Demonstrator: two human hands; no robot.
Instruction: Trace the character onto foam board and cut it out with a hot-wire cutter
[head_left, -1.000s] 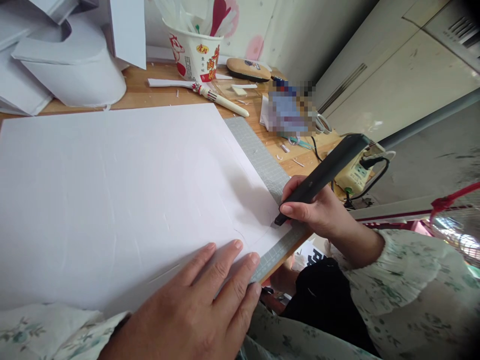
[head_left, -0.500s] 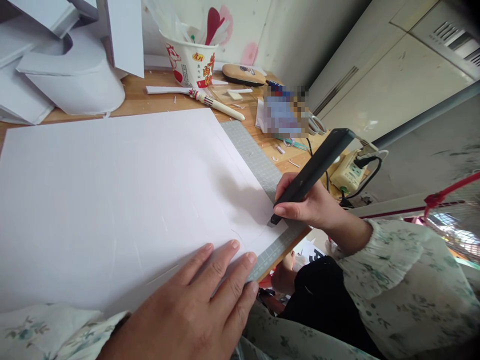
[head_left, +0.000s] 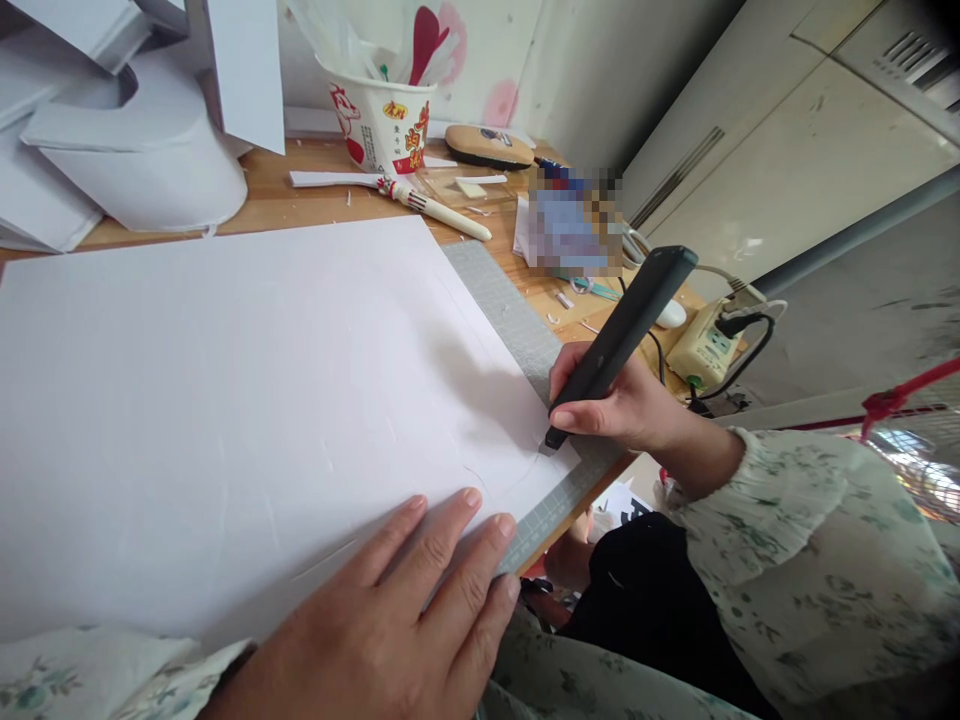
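A large white sheet of board [head_left: 240, 400] lies on a grey cutting mat [head_left: 510, 310] on a wooden desk. My left hand [head_left: 390, 620] presses flat on the sheet's near edge, fingers stretched out and together. My right hand [head_left: 622, 405] is closed around a long black cutting tool [head_left: 615, 340], held like a pen. Its tip touches the sheet near the right corner, at the end of a thin curved line [head_left: 502, 480].
At the back of the desk [head_left: 300, 205] stand white paper models [head_left: 135, 150], a printed paper cup [head_left: 382, 120] with tools, a white pen [head_left: 435, 205], a flat brown object [head_left: 487, 145] and a blurred box [head_left: 574, 220]. A power strip [head_left: 705, 345] with cables sits at the desk's right edge.
The right hand and cutting tool shifted slightly left and up along the curved line, with the tool tilted more upright. The left hand stayed pressed on the sheet.
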